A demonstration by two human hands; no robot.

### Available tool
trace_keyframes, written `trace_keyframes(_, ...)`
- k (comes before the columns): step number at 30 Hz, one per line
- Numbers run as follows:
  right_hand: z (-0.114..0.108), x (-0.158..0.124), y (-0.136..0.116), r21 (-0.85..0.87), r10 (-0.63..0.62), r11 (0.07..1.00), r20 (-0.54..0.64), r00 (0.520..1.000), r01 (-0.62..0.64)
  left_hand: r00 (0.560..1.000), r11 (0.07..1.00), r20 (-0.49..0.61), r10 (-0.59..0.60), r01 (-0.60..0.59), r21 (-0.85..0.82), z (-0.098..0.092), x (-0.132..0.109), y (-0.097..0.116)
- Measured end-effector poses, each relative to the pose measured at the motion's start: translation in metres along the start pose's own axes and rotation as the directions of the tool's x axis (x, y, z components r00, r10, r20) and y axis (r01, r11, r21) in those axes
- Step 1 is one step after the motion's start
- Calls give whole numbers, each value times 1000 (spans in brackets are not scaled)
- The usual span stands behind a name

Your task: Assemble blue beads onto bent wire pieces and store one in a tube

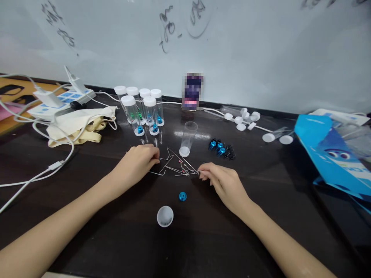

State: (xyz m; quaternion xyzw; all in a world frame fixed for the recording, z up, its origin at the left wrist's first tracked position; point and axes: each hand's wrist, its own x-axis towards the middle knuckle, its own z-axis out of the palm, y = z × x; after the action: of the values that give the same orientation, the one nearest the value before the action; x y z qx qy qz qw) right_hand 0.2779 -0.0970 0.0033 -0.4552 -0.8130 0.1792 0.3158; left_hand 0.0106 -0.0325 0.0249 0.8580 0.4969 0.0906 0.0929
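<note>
Thin bent metal wires (179,169) lie in a loose tangle on the dark table, with small red beads among them. My left hand (142,160) is closed at their left side, fingers pinched on a wire. At the right end my right hand (223,180) pinches the wire tips between thumb and fingers. Just behind the wires stands an open clear tube (189,137) with a white base. Nearer to me lie a small blue metal disc (182,196) and a white cap (165,216), hollow side up, with something small inside that I cannot make out.
Several capped tubes (150,116) stand back left, beside a cloth bag (78,123) and a power strip (62,104) with cables. Blue and black parts (222,150), white caps (240,119) and a blue bag (327,150) lie right. A phone (193,92) leans against the whiteboard.
</note>
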Motion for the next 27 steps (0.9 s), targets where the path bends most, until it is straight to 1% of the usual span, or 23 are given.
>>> trace_keyframes(1, 0, 0, -1, 31, 44, 999, -11, 999, -44, 999, 1000, -32, 23, -23, 2, 2, -1, 5)
trace_keyframes(3, 2, 1, -1, 122, 133, 984, -33, 991, -128, 992, 993, -66, 110, -113, -42, 7, -4, 15)
trace_keyframes(6, 7, 2, 0, 304, 247, 927, -58, 967, -219, 975, 972, -34, 221, -223, -75, 19, -7, 31)
trace_keyframes(9, 10, 3, 2, 415, 309, 874, -76, 948, -252, 967, 967, -18, 254, -254, -23, 30, -9, 42)
trace_keyframes(14, 10, 3, 0, 387, 334, 883, -122, 935, -265, 957, 951, -23, 288, -283, 127, 37, -10, 49)
trace_keyframes(18, 11, 4, -2, 378, 335, 885, -113, 936, -271, 932, 900, -10, 362, -347, 264, 39, -12, 51)
trace_keyframes(20, 11, 4, -2, 381, 336, 883, -107, 936, -274, 926, 891, -6, 378, -362, 275, 40, -13, 51)
trace_keyframes(22, 12, 3, 0, 388, 342, 879, -109, 933, -277, 934, 916, -17, 356, -345, 203, 39, -13, 50)
trace_keyframes(23, 13, 3, 1, 395, 347, 875, -113, 931, -279, 942, 936, -33, 334, -327, 130, 39, -12, 48)
trace_keyframes(25, 14, 3, 4, 423, 359, 862, -124, 925, -279, 962, 960, -67, 263, -268, -84, 36, -9, 45)
trace_keyframes(27, 15, 3, 7, 463, 371, 842, -127, 920, -276, 983, 923, -68, 168, -182, -339, 31, -7, 41)
